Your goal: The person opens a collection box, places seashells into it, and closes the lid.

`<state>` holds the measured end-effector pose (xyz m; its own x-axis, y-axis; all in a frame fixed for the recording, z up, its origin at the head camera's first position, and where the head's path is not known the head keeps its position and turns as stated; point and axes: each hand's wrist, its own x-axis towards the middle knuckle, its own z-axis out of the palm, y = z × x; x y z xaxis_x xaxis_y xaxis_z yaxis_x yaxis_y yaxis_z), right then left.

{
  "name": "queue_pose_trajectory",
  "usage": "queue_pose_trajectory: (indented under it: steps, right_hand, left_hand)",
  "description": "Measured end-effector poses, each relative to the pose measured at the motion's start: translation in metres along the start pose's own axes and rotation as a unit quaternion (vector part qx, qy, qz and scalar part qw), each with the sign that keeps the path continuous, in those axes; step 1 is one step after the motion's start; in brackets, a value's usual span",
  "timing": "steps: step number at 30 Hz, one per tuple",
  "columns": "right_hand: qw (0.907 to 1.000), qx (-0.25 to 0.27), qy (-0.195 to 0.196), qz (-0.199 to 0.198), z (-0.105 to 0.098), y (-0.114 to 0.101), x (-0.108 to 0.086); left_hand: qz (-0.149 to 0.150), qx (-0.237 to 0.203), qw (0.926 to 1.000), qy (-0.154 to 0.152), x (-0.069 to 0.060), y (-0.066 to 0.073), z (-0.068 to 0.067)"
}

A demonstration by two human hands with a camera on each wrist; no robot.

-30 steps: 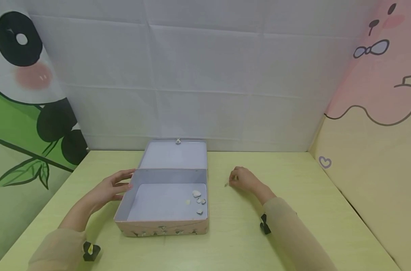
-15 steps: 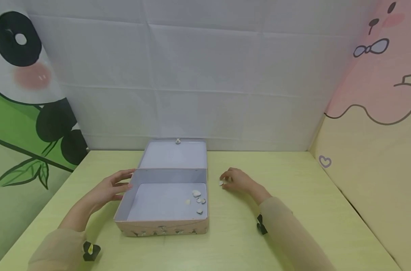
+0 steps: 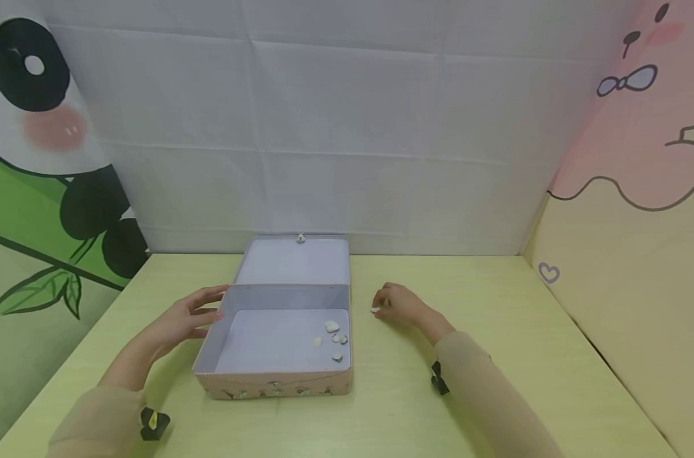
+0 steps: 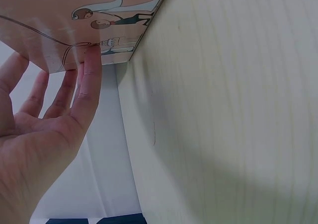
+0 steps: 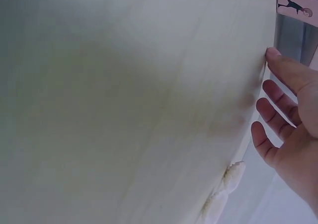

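Note:
An open pink tin box (image 3: 275, 385) stands on the table. Several small whitish seashells (image 3: 332, 327) lie inside it, towards its right side. My left hand (image 3: 177, 324) rests against the box's left wall with fingers nearly straight; the left wrist view shows the fingertips on the patterned side (image 4: 107, 18). Right of the box, my right hand (image 3: 402, 305) is low at the table, thumb and forefinger pinching a small white seashell (image 3: 375, 310). That shell is hidden in the right wrist view, where the hand's other fingers (image 5: 273, 117) are loosely bent.
Pale ridged shell-like pieces (image 5: 232, 177) lie by the right hand in the right wrist view. The box's lid (image 3: 294, 261) leans back towards the white cloth wall (image 3: 347, 159). Printed side panels (image 3: 627, 273) border the light wood table (image 3: 381, 407).
My right hand has moved a little left, and its fingertips have closed on the small shell, which has shifted left and changed its tilt. My left hand and the box stay put.

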<state>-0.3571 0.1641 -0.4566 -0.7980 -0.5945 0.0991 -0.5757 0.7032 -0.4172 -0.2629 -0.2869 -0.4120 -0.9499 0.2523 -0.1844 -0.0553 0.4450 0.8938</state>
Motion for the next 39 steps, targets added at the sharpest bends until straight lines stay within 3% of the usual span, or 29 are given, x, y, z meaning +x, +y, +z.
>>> queue_pose_trajectory:
  steps: [7, 12, 22, 39]
  right_hand:
    - [0.9997, 0.013, -0.006, 0.018, -0.007, 0.000, -0.003]
    - [0.9999, 0.009, 0.001, -0.012, -0.018, -0.003, -0.006]
    - [0.9985, 0.000, 0.023, -0.051, -0.040, -0.024, -0.011]
    - [0.9959, 0.023, 0.056, -0.067, -0.057, -0.069, -0.018]
  left_hand:
    - [-0.005, 0.003, 1.0000, 0.001, 0.000, 0.002, 0.001]
    - [-0.005, 0.005, 1.0000, 0.001, 0.000, 0.001, 0.001]
    - [-0.004, 0.005, 1.0000, 0.000, 0.002, 0.000, 0.001]
    - [0.006, 0.006, 1.0000, 0.000, 0.003, -0.003, 0.001]
